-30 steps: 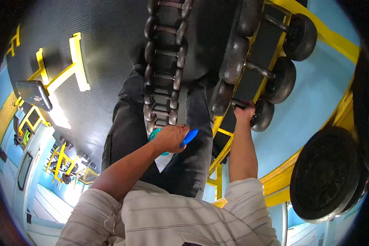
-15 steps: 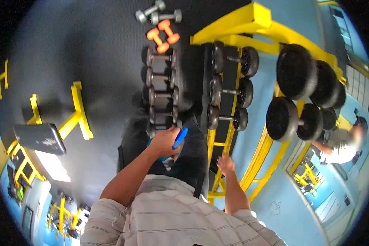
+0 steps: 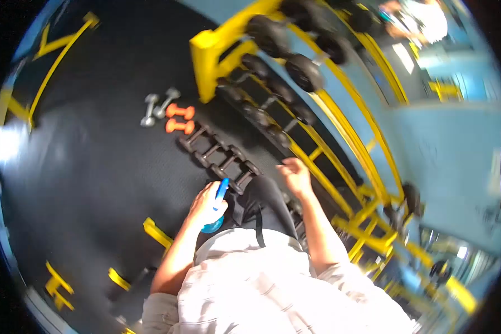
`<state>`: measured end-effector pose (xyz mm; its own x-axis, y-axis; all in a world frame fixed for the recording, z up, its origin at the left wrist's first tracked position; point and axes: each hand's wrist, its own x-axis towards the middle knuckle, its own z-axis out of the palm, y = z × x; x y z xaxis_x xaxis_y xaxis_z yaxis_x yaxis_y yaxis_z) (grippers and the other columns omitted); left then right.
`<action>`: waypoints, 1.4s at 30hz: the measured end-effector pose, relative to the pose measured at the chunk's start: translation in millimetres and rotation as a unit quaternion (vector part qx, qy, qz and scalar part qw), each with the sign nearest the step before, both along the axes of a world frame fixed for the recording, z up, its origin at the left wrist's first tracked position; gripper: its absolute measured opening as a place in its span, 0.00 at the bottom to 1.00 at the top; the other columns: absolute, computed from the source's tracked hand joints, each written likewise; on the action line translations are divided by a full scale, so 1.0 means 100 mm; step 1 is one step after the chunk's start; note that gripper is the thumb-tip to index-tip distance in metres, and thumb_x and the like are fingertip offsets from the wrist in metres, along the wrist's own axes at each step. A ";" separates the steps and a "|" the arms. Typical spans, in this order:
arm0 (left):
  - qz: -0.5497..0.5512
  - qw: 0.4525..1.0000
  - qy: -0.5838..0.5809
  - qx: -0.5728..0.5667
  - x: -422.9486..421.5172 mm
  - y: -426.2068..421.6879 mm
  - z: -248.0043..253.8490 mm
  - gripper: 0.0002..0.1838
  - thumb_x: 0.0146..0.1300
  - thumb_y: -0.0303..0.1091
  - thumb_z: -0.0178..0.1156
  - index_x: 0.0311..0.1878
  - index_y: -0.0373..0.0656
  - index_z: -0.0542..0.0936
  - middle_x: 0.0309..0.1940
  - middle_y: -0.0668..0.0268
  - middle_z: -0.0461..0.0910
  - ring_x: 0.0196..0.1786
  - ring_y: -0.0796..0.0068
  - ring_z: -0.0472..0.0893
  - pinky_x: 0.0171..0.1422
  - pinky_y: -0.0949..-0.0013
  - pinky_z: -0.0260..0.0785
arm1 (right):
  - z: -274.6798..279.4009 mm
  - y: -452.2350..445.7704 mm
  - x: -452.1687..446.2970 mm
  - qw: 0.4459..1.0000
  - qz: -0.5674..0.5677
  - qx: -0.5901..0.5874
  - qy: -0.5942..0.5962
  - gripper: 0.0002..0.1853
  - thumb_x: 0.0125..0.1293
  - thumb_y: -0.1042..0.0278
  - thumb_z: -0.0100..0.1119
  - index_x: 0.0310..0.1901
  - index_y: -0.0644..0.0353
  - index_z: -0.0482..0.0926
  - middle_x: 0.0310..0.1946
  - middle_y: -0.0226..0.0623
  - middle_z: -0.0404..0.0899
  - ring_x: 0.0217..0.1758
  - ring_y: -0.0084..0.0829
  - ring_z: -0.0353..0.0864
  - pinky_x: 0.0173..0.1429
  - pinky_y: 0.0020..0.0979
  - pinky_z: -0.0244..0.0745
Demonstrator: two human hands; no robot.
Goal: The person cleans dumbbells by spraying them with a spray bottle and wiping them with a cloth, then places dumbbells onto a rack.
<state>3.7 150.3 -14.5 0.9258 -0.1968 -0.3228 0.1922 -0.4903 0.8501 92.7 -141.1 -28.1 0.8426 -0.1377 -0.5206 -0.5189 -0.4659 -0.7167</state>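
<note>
Near rack (image 3: 205, 61), R grip (image 3: 296, 176) now off DBs (image 3: 278, 135), L grip (image 3: 206, 204) w/ blue obj (image 3: 221, 192)

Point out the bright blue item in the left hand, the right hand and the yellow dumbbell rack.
Bright blue item (image 3: 222, 192): head view, middle of its visible strip.
Right hand (image 3: 296, 177): head view, middle of the hand.
Yellow dumbbell rack (image 3: 205, 67): head view, its end post.

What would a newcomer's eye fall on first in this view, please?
Probably the orange dumbbells, side by side on the dark floor beyond the far end of a row of brown dumbbells. The yellow rack, holding black weights on the right, would likely compete, as would the bright blue object in the left hand.
</note>
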 end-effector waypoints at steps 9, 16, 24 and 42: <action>-0.278 0.960 -0.029 0.003 -0.16 -0.51 0.02 0.21 0.48 0.28 0.61 0.50 0.41 0.75 0.45 0.55 0.80 0.50 0.49 0.80 0.55 0.56 0.73 | 0.11 0.12 -1.59 0.998 -0.019 -0.053 0.026 0.25 0.55 0.57 0.69 0.52 0.61 0.76 0.48 0.44 0.80 0.57 0.43 0.77 0.61 0.41 0.72; -0.530 0.847 -0.045 0.032 -0.90 -1.46 0.11 0.23 0.48 0.31 0.62 0.51 0.40 0.74 0.46 0.53 0.79 0.52 0.49 0.79 0.56 0.55 0.71 | 0.24 -0.24 -3.63 0.942 -0.318 -0.003 0.104 0.25 0.57 0.55 0.68 0.53 0.57 0.75 0.50 0.42 0.79 0.59 0.41 0.76 0.62 0.40 0.72; -0.636 0.771 -0.036 -0.007 -2.32 -2.38 0.22 0.24 0.50 0.33 0.63 0.52 0.42 0.75 0.48 0.53 0.79 0.53 0.48 0.78 0.58 0.56 0.70 | 0.26 -0.07 -6.23 0.840 -0.528 -0.042 0.117 0.23 0.56 0.58 0.70 0.51 0.60 0.77 0.44 0.45 0.82 0.49 0.38 0.83 0.53 0.36 0.76; -0.499 0.865 0.039 -0.030 -3.33 -3.54 -0.19 0.26 0.51 0.36 0.63 0.55 0.43 0.74 0.49 0.57 0.79 0.54 0.54 0.79 0.59 0.58 0.70 | 0.40 -1.37 -6.37 0.921 -0.352 -0.066 0.150 0.23 0.56 0.60 0.70 0.52 0.60 0.77 0.43 0.41 0.80 0.47 0.37 0.81 0.52 0.35 0.77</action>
<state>-328.9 -203.5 -33.9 0.2608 -0.9044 -0.3378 -0.2447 -0.4004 0.8831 -544.7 -277.7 12.2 0.3405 -0.6743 -0.6552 -0.8917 -0.0107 -0.4524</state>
